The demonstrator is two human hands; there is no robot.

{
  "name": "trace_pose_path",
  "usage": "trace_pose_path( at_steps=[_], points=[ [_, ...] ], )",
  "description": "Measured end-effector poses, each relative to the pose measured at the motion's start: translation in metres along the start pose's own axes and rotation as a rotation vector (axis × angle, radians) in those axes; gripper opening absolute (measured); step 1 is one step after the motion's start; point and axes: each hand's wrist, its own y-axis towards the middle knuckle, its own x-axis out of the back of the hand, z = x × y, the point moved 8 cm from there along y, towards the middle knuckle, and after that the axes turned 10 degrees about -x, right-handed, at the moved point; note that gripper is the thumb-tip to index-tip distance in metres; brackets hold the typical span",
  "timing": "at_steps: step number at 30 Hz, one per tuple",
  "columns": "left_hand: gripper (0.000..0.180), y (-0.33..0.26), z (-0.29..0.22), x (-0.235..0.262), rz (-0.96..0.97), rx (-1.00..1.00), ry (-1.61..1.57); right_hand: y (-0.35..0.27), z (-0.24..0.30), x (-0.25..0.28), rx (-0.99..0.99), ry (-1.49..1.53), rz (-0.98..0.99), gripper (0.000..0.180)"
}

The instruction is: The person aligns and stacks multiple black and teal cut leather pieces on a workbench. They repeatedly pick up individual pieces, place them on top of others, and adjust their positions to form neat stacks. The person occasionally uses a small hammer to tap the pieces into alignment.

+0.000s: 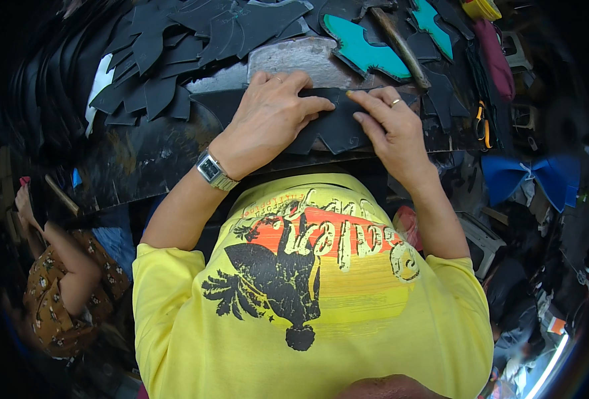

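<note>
A black cut piece of leather-like sheet (340, 134), with a notched near edge, lies at the bench's front edge under both hands. My left hand (268, 114) bends over its left part, thumb and index finger pressing on it and the other fingers curled toward the far side. My right hand (393, 126) has its thumb on the piece and its index fingertip at the far edge, gripping it from the right. Just beyond my hands lies a worn grey slab (294, 56). The undersides of my fingers are hidden.
Stacked black cut pieces (149, 46) cover the bench's left and back. Teal shaped pieces (368, 52), a wooden-handled tool (401, 48) and orange-handled scissors (484, 125) lie to the right. A blue bow-shaped piece (533, 178) is lower right. Another person's arm (71, 266) shows at left.
</note>
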Motion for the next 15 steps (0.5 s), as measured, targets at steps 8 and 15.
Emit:
trace_pose_path(
  at_steps=[8, 15],
  points=[
    [0.021, 0.001, 0.008, -0.008, -0.029, 0.037, -0.147, -0.020, 0.004, -0.017, 0.055, -0.262, 0.002, 0.045],
    [0.021, 0.002, 0.007, -0.009, -0.060, -0.031, -0.185, -0.026, 0.002, -0.041, -0.051, -0.429, 0.084, 0.073]
  ],
)
